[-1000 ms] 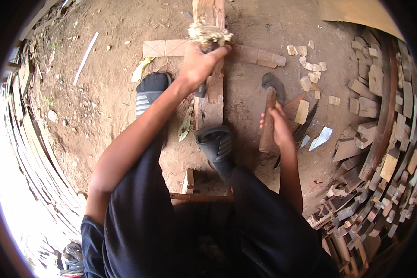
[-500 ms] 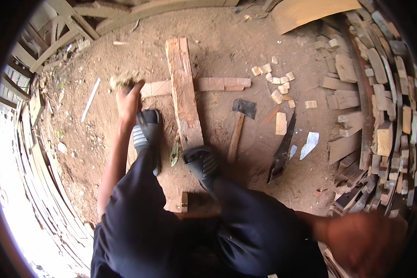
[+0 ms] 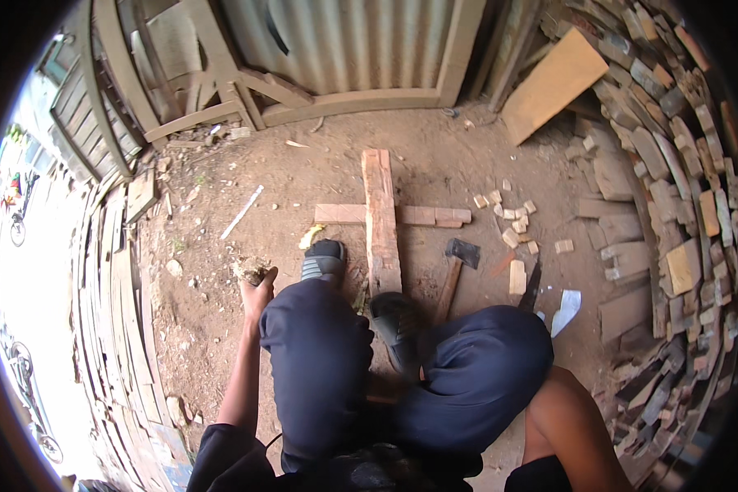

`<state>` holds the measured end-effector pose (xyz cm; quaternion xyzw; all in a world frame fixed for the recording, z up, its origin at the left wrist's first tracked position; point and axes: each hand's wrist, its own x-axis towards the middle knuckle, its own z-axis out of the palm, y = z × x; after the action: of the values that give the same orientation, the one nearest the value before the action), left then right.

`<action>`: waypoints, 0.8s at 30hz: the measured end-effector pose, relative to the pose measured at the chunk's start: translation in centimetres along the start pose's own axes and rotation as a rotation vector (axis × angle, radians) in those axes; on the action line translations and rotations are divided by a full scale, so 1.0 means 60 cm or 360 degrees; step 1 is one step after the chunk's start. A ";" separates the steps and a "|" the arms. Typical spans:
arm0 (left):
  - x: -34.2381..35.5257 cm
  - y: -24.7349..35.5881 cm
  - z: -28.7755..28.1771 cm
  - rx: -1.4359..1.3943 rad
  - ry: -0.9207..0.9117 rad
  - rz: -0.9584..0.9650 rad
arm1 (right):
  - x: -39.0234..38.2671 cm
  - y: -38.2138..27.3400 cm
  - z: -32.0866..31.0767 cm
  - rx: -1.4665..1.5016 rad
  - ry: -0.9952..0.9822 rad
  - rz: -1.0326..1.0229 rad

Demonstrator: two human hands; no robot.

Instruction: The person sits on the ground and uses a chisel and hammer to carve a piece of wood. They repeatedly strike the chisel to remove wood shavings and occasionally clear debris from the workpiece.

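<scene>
My left hand (image 3: 257, 287), beside my left knee, grips a tool with a pale, frayed head (image 3: 248, 267); its lower part is hidden. My right arm (image 3: 574, 418) is bent at the lower right, its hand out of sight. A rough wooden beam (image 3: 380, 205) lies on the dirt across a flatter marked timber (image 3: 425, 216), its near end by my right sandal (image 3: 392, 324). An axe with a black head (image 3: 463, 251) and wooden handle lies right of the beam. Small cut blocks (image 3: 515, 215) are scattered beyond it, near a dark blade-like piece (image 3: 531, 287).
Stacked offcuts (image 3: 681, 246) line the right side, with a tan board (image 3: 553, 86) leaning at the back. A corrugated panel in a wooden frame (image 3: 344, 49) stands ahead. Long planks (image 3: 119, 328) line the left, beside a bright opening with bicycles (image 3: 25, 377).
My right hand has let go of the axe and moved down out of sight. My left hand carried the frayed tool from the beam left and toward my knee. The view has tilted up.
</scene>
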<state>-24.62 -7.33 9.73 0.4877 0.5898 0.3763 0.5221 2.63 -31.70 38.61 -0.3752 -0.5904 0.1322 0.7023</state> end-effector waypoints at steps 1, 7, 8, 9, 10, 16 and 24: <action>0.000 0.009 -0.019 0.0049 -0.0013 -0.0008 | 0.001 -0.006 0.005 0.0030 -0.0014 -0.0027; 0.004 0.168 -0.066 -0.0002 0.0113 0.0503 | 0.016 -0.030 0.024 0.0168 -0.0062 -0.0168; 0.004 0.209 -0.071 0.0055 0.0203 0.0522 | 0.019 -0.034 0.028 0.0183 -0.0065 -0.0187; -0.021 0.274 -0.063 -0.0040 0.0157 0.0403 | 0.018 -0.036 0.029 0.0195 -0.0075 -0.0199; -0.015 0.296 -0.076 0.0035 0.0143 0.0546 | 0.017 -0.032 0.032 0.0214 -0.0062 -0.0205; -0.076 0.496 -0.052 0.0284 -0.0160 0.0934 | 0.004 -0.044 -0.006 0.0311 0.0059 -0.0271; -0.131 0.476 -0.010 0.0480 -0.0448 0.0973 | 0.004 -0.058 -0.015 0.0380 0.0038 -0.0309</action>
<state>-20.19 -8.02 39.01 0.7599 0.3882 0.3530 0.3838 2.62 -34.27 41.16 -0.2317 -0.5956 0.1285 0.7583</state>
